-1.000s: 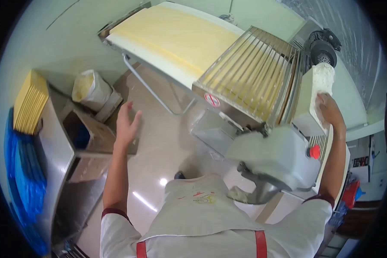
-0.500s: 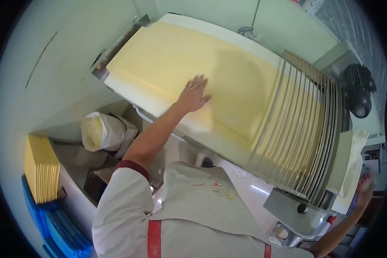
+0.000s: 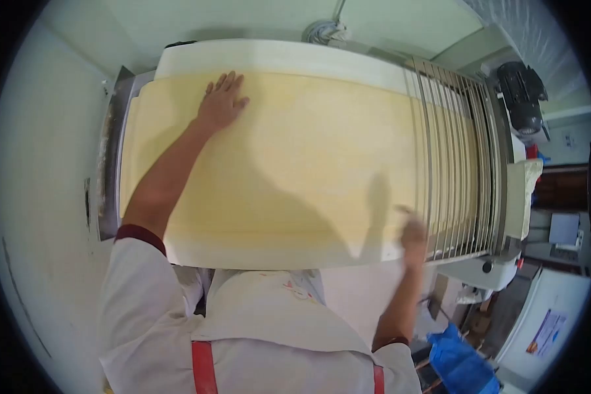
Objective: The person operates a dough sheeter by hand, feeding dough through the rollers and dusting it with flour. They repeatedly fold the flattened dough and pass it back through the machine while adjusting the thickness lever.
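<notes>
A wide sheet of pale yellow dough (image 3: 308, 151) lies on the white belt (image 3: 269, 56) of a machine. Flat on the far left part of the sheet rests my left hand (image 3: 222, 105), its fingers a little spread and nothing in it. My right hand (image 3: 412, 236) is over the near right edge of the sheet, beside the metal bars. Motion blurs its fingers, so what they hold, if anything, is unclear.
A metal bar guard (image 3: 453, 164) covers the sheet's right end. Behind it on the right is a black motor (image 3: 522, 98). A metal plate (image 3: 115, 157) edges the belt's left end. Blue plastic (image 3: 463, 361) lies low at the right.
My left hand has moved left and toward the far edge of the sheet. My right hand has come from beyond the machine's right end to the sheet's near edge. The view has turned.
</notes>
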Action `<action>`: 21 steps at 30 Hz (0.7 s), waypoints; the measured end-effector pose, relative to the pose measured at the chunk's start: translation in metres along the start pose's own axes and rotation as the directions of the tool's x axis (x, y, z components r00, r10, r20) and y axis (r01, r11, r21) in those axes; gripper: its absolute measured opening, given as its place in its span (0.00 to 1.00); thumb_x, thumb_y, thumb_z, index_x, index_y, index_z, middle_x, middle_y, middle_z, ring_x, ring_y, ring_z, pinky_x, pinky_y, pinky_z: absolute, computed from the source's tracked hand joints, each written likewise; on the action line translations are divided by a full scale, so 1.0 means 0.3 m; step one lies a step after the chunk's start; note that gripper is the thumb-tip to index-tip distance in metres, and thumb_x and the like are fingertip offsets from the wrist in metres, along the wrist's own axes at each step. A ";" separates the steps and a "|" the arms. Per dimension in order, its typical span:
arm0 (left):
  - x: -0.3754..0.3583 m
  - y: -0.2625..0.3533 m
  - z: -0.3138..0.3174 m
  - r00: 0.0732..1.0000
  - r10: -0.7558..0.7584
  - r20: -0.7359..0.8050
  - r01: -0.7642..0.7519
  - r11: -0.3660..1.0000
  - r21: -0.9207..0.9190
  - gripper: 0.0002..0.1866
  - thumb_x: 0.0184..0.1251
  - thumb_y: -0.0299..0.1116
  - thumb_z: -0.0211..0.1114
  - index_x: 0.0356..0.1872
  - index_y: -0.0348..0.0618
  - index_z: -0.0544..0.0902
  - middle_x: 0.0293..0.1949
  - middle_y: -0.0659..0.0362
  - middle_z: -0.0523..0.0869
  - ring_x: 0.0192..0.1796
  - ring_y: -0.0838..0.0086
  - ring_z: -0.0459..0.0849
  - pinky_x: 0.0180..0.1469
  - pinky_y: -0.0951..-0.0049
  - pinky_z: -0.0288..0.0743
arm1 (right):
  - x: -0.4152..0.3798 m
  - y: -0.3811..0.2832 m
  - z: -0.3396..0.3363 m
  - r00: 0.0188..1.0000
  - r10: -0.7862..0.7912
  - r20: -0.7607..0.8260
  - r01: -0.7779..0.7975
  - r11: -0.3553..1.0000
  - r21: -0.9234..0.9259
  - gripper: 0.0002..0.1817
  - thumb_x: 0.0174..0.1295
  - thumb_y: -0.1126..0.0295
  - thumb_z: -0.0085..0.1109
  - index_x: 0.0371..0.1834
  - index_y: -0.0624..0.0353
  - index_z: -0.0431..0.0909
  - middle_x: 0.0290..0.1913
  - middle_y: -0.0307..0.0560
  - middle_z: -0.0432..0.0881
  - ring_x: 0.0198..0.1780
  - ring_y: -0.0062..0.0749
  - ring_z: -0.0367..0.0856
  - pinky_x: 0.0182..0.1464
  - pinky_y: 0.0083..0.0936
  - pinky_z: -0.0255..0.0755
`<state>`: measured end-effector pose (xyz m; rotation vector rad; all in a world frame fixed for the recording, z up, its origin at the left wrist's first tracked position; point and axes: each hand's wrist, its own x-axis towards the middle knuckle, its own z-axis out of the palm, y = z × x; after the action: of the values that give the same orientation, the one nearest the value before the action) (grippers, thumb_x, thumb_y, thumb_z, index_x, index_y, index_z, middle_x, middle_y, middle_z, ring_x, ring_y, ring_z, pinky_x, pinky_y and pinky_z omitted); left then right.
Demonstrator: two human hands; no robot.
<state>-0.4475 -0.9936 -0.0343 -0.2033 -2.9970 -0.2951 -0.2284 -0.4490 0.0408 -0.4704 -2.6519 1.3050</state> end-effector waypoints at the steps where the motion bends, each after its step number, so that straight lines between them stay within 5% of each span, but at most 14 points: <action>1: 0.025 -0.023 0.002 0.998 0.058 0.006 -0.057 0.998 -0.035 0.34 0.66 0.52 0.54 0.69 0.45 0.60 0.69 0.51 0.62 0.71 0.56 0.59 0.71 0.52 0.50 | 0.030 0.028 -0.152 0.997 -0.035 -0.075 0.038 0.999 0.036 0.18 0.62 0.68 0.47 0.54 0.61 0.74 0.49 0.41 0.78 0.46 0.23 0.76 0.50 0.15 0.69; 2: 0.064 -0.044 0.001 0.994 0.113 0.001 -0.113 0.991 -0.067 0.34 0.65 0.50 0.56 0.68 0.45 0.61 0.68 0.50 0.65 0.70 0.56 0.62 0.71 0.52 0.52 | 0.040 0.045 -0.284 0.982 -0.047 -0.182 0.066 0.993 0.096 0.18 0.62 0.69 0.47 0.54 0.60 0.75 0.48 0.39 0.79 0.45 0.22 0.76 0.49 0.13 0.69; 3: 0.113 -0.050 -0.012 0.988 0.157 0.003 -0.156 0.984 -0.088 0.33 0.64 0.50 0.58 0.66 0.44 0.64 0.66 0.50 0.67 0.68 0.56 0.64 0.69 0.54 0.54 | 0.031 -0.082 -0.316 0.811 0.218 -0.542 -0.131 0.972 0.194 0.18 0.63 0.67 0.47 0.53 0.60 0.75 0.45 0.40 0.79 0.44 0.23 0.77 0.47 0.16 0.70; 4: 0.161 -0.030 -0.022 0.982 0.190 -0.002 -0.189 0.977 -0.102 0.33 0.62 0.49 0.60 0.65 0.43 0.66 0.63 0.49 0.70 0.66 0.56 0.67 0.68 0.55 0.57 | 0.019 -0.212 -0.347 0.455 0.433 -0.778 -0.175 0.900 0.399 0.18 0.63 0.65 0.47 0.53 0.59 0.76 0.42 0.40 0.80 0.42 0.25 0.77 0.45 0.19 0.71; 5: 0.195 -0.013 -0.018 0.976 0.216 0.000 -0.215 0.970 -0.116 0.32 0.60 0.48 0.62 0.63 0.42 0.69 0.61 0.49 0.73 0.64 0.57 0.70 0.66 0.57 0.60 | 0.000 -0.228 -0.358 0.353 0.417 -0.838 -0.091 0.906 0.413 0.18 0.64 0.65 0.46 0.55 0.60 0.73 0.45 0.42 0.77 0.45 0.27 0.75 0.48 0.21 0.68; 7: 0.315 0.011 0.038 0.970 0.244 0.015 -0.240 0.960 -0.142 0.30 0.56 0.46 0.65 0.58 0.41 0.72 0.54 0.49 0.79 0.57 0.56 0.75 0.59 0.58 0.67 | -0.078 -0.202 -0.249 0.515 0.292 -0.806 -0.013 0.943 0.333 0.20 0.66 0.64 0.45 0.58 0.62 0.69 0.50 0.46 0.73 0.51 0.31 0.71 0.53 0.25 0.63; 9: 0.406 0.078 0.011 0.951 0.236 0.201 -0.182 0.950 -0.253 0.24 0.56 0.44 0.66 0.50 0.40 0.78 0.45 0.50 0.83 0.50 0.57 0.80 0.52 0.60 0.71 | -0.166 -0.168 -0.022 0.756 0.251 -0.605 -0.073 0.950 0.303 0.22 0.67 0.64 0.44 0.61 0.63 0.64 0.56 0.50 0.68 0.56 0.34 0.67 0.58 0.30 0.58; 11: 0.495 0.140 -0.025 0.874 0.292 0.388 -0.154 0.925 -0.348 0.20 0.56 0.43 0.67 0.44 0.39 0.81 0.37 0.51 0.84 0.43 0.60 0.81 0.47 0.62 0.72 | -0.272 -0.158 0.202 0.925 0.310 -0.221 -0.244 0.928 0.282 0.24 0.69 0.63 0.43 0.64 0.65 0.59 0.61 0.55 0.63 0.62 0.38 0.62 0.63 0.34 0.52; 13: 0.529 0.176 -0.007 0.812 0.379 0.443 -0.160 0.875 -0.456 0.18 0.56 0.43 0.67 0.40 0.38 0.83 0.32 0.52 0.84 0.38 0.64 0.82 0.44 0.64 0.73 | -0.337 -0.168 0.341 0.928 0.346 0.140 -0.364 0.921 0.139 0.27 0.70 0.63 0.42 0.67 0.67 0.54 0.66 0.59 0.59 0.67 0.42 0.58 0.69 0.38 0.47; 14: 0.544 0.195 0.009 0.808 0.430 0.403 -0.188 0.836 -0.516 0.18 0.56 0.43 0.67 0.39 0.38 0.83 0.31 0.53 0.84 0.37 0.66 0.81 0.42 0.65 0.73 | -0.345 -0.172 0.393 0.922 0.351 0.163 -0.353 0.936 -0.022 0.28 0.71 0.63 0.41 0.69 0.68 0.51 0.69 0.61 0.56 0.70 0.44 0.56 0.71 0.40 0.44; 16: 0.580 0.227 0.041 0.777 0.516 0.361 -0.220 0.760 -0.611 0.17 0.56 0.42 0.67 0.39 0.37 0.84 0.31 0.55 0.84 0.35 0.69 0.81 0.40 0.66 0.73 | -0.317 -0.259 0.503 0.911 0.373 -0.173 -0.403 0.724 -0.560 0.30 0.70 0.66 0.45 0.70 0.68 0.51 0.71 0.63 0.55 0.72 0.48 0.54 0.74 0.43 0.42; 17: 0.599 0.225 0.059 0.752 0.551 0.362 -0.223 0.729 -0.647 0.17 0.56 0.41 0.67 0.40 0.37 0.83 0.31 0.55 0.85 0.35 0.71 0.80 0.40 0.66 0.73 | -0.308 -0.223 0.571 0.914 0.362 -0.183 -0.398 0.717 -0.572 0.30 0.70 0.71 0.43 0.73 0.63 0.45 0.73 0.60 0.51 0.75 0.51 0.46 0.74 0.42 0.44; 19: 0.610 0.233 0.047 0.688 0.580 0.436 -0.166 0.711 -0.684 0.17 0.57 0.38 0.67 0.41 0.36 0.83 0.33 0.57 0.85 0.35 0.72 0.80 0.40 0.67 0.73 | -0.231 -0.196 0.622 0.922 0.245 -0.300 -0.250 0.968 0.022 0.27 0.69 0.76 0.40 0.72 0.60 0.51 0.72 0.57 0.55 0.72 0.49 0.53 0.70 0.40 0.55; 21: 0.614 0.233 -0.010 0.591 0.561 0.579 -0.049 0.742 -0.669 0.16 0.57 0.36 0.67 0.43 0.34 0.82 0.34 0.58 0.85 0.36 0.73 0.80 0.40 0.67 0.73 | -0.178 -0.156 0.605 0.734 0.476 -0.484 -0.038 0.740 0.671 0.27 0.67 0.79 0.42 0.70 0.58 0.54 0.67 0.56 0.61 0.67 0.44 0.63 0.63 0.35 0.65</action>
<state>-0.6181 -0.9040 0.0064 -1.2342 -3.3808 -1.4539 -0.2368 -0.6292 -0.0325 -1.0049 -1.5020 1.6298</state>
